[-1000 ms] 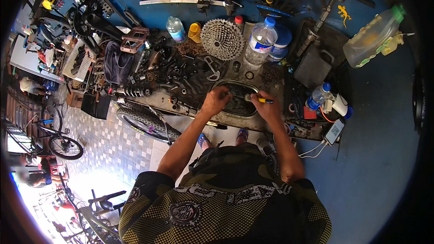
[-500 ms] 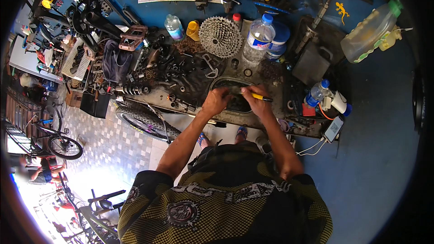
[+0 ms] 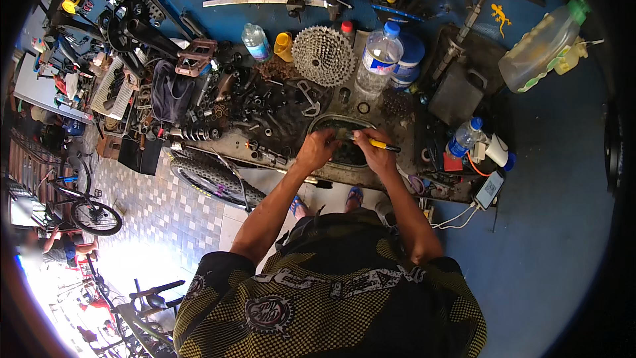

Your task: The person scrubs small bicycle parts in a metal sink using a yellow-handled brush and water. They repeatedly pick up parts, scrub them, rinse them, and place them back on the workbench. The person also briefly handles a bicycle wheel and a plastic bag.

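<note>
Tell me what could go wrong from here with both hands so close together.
The slim yellow-and-black tool in the right hand could slip into the grey, rounded, metal-looking tray below. Its far end points toward the left hand, so a slip might jab it.

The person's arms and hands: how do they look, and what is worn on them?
The left hand and right hand wear no gloves, and the forearms are bare. The short left sleeve is black with yellowish dots and a pale print; the right sleeve is black with similar dots.
</note>
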Available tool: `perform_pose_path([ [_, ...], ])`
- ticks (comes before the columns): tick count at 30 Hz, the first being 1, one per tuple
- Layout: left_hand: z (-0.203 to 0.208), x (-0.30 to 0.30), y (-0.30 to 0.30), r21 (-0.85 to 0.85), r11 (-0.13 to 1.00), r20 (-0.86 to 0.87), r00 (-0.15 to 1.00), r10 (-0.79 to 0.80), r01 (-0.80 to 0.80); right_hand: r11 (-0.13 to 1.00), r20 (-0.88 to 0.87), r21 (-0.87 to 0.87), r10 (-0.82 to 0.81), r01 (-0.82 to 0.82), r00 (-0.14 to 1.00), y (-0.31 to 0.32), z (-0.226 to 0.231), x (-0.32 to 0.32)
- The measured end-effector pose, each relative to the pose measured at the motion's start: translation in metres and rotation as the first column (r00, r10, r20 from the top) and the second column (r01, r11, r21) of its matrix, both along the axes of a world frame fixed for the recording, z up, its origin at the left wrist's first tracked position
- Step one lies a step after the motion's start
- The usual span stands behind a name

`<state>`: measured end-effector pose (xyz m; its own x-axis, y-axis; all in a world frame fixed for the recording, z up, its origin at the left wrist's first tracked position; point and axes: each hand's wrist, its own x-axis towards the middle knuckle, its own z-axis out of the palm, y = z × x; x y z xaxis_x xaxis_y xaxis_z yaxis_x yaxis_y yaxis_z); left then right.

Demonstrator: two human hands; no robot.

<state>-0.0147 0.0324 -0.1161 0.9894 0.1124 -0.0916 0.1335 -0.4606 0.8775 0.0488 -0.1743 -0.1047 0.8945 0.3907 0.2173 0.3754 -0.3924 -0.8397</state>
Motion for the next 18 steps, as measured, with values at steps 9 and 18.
perform_pose_path([
  [9,-0.02,-0.002,0.008,0.015,0.999,0.064,0.997,0.051,-0.052,0.953,0.189,-0.3,0.025,0.033,0.982,-0.036,-0.013,-0.002],
  [18,-0.034,0.001,0.013,0.111,0.994,0.222,0.974,-0.044,0.019,0.995,0.099,0.044,0.089,-0.094,0.991,0.003,0.041,-0.014],
])
